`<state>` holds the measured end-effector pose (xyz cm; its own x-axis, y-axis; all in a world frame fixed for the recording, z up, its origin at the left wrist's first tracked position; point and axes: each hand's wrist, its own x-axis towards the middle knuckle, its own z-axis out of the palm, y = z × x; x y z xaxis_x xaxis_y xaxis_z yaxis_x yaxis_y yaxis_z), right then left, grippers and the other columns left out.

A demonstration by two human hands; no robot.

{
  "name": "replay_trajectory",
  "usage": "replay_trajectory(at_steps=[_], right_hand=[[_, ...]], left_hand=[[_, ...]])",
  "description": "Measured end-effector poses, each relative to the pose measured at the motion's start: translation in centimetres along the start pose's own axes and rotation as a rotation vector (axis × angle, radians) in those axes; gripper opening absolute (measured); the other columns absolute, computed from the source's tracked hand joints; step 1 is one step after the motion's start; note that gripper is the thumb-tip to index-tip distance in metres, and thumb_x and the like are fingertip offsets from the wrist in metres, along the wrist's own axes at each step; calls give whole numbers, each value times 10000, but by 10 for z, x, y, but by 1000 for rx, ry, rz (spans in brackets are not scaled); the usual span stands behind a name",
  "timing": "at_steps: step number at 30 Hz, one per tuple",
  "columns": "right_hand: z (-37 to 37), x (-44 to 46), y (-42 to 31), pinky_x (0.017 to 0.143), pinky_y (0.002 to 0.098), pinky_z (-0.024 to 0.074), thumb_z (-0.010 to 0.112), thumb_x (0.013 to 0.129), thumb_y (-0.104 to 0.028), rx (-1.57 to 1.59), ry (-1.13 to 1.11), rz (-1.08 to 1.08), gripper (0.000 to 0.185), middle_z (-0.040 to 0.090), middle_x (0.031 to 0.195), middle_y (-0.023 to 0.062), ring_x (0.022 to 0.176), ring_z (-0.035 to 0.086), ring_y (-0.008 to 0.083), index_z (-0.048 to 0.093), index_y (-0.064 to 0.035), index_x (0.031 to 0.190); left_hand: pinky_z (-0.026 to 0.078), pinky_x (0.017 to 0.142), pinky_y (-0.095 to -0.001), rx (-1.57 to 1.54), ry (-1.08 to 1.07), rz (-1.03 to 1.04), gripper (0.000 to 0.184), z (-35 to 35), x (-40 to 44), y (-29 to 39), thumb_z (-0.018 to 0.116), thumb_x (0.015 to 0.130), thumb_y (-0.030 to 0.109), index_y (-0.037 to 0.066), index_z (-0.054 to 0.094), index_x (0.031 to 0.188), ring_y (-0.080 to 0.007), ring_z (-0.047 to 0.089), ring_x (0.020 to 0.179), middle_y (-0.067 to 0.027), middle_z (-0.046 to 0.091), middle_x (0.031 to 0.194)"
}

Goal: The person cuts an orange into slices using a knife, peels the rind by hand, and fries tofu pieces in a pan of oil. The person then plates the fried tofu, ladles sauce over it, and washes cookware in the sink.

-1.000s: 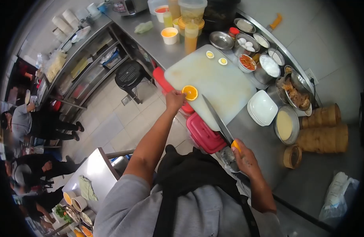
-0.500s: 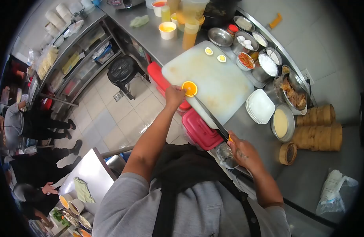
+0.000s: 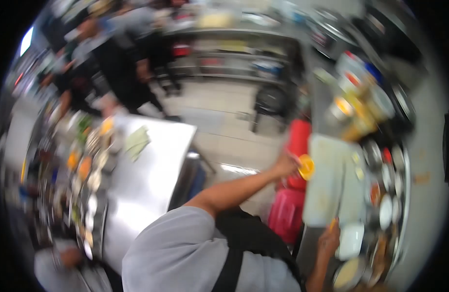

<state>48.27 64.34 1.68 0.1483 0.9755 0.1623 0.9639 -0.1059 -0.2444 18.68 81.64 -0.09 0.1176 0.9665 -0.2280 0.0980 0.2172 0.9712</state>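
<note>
My left hand (image 3: 287, 164) grips a cut orange (image 3: 307, 167), its bright face showing, at the near-left edge of the white cutting board (image 3: 322, 207). My right hand (image 3: 328, 242) is closed round the orange handle of a knife (image 3: 334, 225), whose dark blade lies along over the board, blurred. Two egg halves (image 3: 359, 173) rest by the board's far edge. White square plates (image 3: 350, 241) are stacked close to my right hand. Motion blur hides finger detail.
Red lidded containers (image 3: 286, 211) stand beside the board. Bowls (image 3: 385, 211) line the wall side, and sauce tubs (image 3: 342, 108) crowd the counter's end. A black stool (image 3: 271, 100) is on the floor. Several people work beyond a steel table (image 3: 151, 170) carrying a green cloth (image 3: 138, 142).
My view has swung left, bringing the steel table and co-workers into sight. The cut orange stays in my left hand and the knife in my right; the knife has turned away from the orange.
</note>
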Motion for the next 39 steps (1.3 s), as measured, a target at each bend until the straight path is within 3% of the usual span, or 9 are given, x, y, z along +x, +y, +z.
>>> replay_trajectory(at_steps=[4, 6, 8, 10, 11, 19, 22, 28, 39], right_hand=[[62, 44, 33, 625, 516, 447, 468, 925, -321, -8, -105, -46, 469, 576, 826, 200, 760, 592, 400, 417, -227, 1382], [6, 36, -17, 622, 319, 543, 578, 863, -115, -289, -87, -288, 329, 618, 936, 179, 792, 642, 296, 565, 30, 1158], [-18, 34, -54, 628, 365, 569, 571, 819, -63, -321, 75, -342, 324, 597, 935, 206, 779, 644, 353, 559, 13, 1133], [37, 48, -64, 846, 417, 461, 646, 814, -151, 336, 129, -691, 537, 554, 1047, 227, 993, 558, 358, 475, -93, 1320], [24, 42, -112, 947, 372, 416, 719, 699, -25, 538, -222, -684, 605, 522, 1147, 214, 1095, 510, 340, 514, -53, 1268], [-1, -35, -277, 632, 375, 505, 686, 738, -72, 690, -140, -1615, 207, 619, 847, 103, 730, 617, 290, 645, -69, 940], [-21, -85, -317, 643, 354, 517, 686, 719, -22, 659, -355, -1617, 204, 635, 825, 120, 730, 635, 280, 660, -37, 921], [-12, -199, -379, 589, 363, 500, 674, 770, -92, 711, -442, -1701, 178, 608, 771, 90, 675, 615, 269, 661, -88, 948], [-28, -369, -445, 524, 394, 493, 638, 786, -123, 674, -724, -1910, 152, 601, 739, 105, 580, 602, 298, 643, -110, 937]], left_hand=[[540, 524, -280, -312, 1, -158, 115, -22, -77, -24, 656, 824, 98, -11, 647, 861, -165, 635, 566, -106, 651, 679], [557, 533, -299, -359, 4, -248, 148, -34, -121, -26, 652, 831, 93, -29, 626, 913, -174, 643, 585, -109, 644, 692], [563, 540, -305, -424, 92, -320, 222, -43, -165, -20, 651, 844, 105, -49, 589, 992, -181, 643, 593, -120, 641, 729], [563, 550, -304, -540, 146, -317, 249, -52, -197, -33, 652, 848, 115, -49, 574, 1018, -182, 645, 613, -121, 640, 747], [564, 560, -303, -649, 155, -322, 277, -54, -209, -37, 654, 851, 126, -49, 559, 1044, -183, 648, 632, -121, 639, 764], [560, 627, -308, -874, 248, -156, 271, -102, -343, -58, 631, 874, 177, -23, 573, 1048, -183, 647, 699, -130, 637, 847], [531, 655, -289, -735, 456, -268, 257, -109, -407, -56, 638, 869, 196, 19, 587, 1049, -174, 629, 723, -84, 632, 848], [476, 714, -282, 276, 1050, 193, 183, -117, -536, -75, 669, 850, 191, 75, 686, 990, -149, 572, 780, -49, 598, 886], [486, 559, -272, 464, 1356, 156, 126, -118, -707, -108, 690, 802, 113, 50, 672, 909, -172, 585, 633, -59, 595, 803]])
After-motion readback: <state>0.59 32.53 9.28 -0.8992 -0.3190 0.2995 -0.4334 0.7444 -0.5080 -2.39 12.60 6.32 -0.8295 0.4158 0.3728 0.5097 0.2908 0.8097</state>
